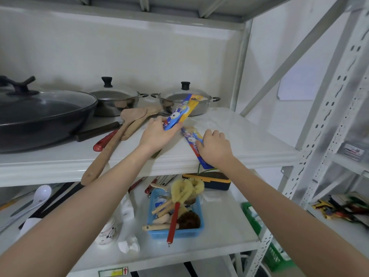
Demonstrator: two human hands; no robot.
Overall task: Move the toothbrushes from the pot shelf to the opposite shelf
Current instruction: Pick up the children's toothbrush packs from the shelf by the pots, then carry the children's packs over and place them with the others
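Toothbrushes in two flat printed packs are being collected from the pot shelf (239, 148), and the right-hand steel pot (185, 102) serves as the landmark. The raised pack (182, 110) is gripped at its lower end by the left hand (157, 134), fingers closed around it, and is tilted up so that its top crosses in front of that pot. The second pack (191, 139) lies flat on the shelf, in front of the pot and slightly to its right, its near end overhanging the shelf's front lip. It is covered by the right hand (214, 148), knuckles up and fingers curled down onto it; whether a true grip is closed on it cannot be told.

For the step to go well, the flat pack is best slid toward the lip, so that fingers can be hooked beneath the overhanging end, and then pinched across its width. The raised pack should be kept clear of the pot's side handle and of the wooden spatulas (131, 118) lying to the left of the pot.

Both packs look alike: long, narrow cards, blue with yellow and red, printed with a white cartoon figure. They appear light and stiff, likely slippery where glossy. The brushes themselves cannot be made out.
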